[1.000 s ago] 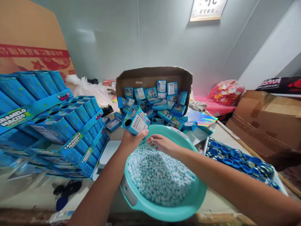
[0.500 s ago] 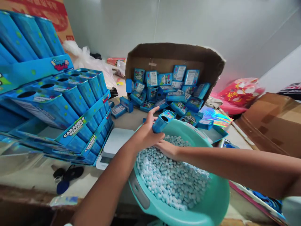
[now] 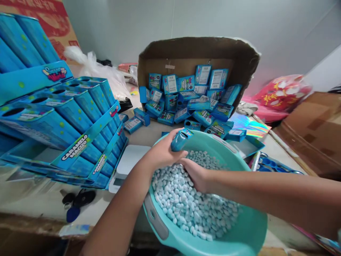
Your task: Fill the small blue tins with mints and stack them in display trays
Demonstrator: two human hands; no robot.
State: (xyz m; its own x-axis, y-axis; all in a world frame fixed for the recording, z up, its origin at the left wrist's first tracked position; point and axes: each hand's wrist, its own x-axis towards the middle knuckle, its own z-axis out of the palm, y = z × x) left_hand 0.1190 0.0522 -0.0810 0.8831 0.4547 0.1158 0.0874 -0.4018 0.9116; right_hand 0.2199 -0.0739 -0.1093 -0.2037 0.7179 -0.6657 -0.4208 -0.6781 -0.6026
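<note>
My left hand (image 3: 167,151) is closed around a small blue candy box (image 3: 181,139), upright and tilted, with a dark hole in its top. It holds the box over the far left part of a turquoise basin (image 3: 250,227). Small pale blue and white candies (image 3: 183,209) fill much of the basin. My right hand (image 3: 195,174) is down among the candies, just below my left hand. Its fingertips are hidden under the left hand and in the candies, so I cannot see whether they grip any.
Behind the basin a cardboard box (image 3: 197,48) lies on its side, holding many blue candy boxes (image 3: 198,103). Display trays (image 3: 77,149) of blue boxes are stacked at left. A white scale (image 3: 133,158) sits beside them, with keys (image 3: 77,202) in front. Scissors (image 3: 269,163) lie at right.
The view has shifted slightly. My right hand has bent more at the wrist and its fingers have gone further under my left hand. The blue candy box has tilted a little.
</note>
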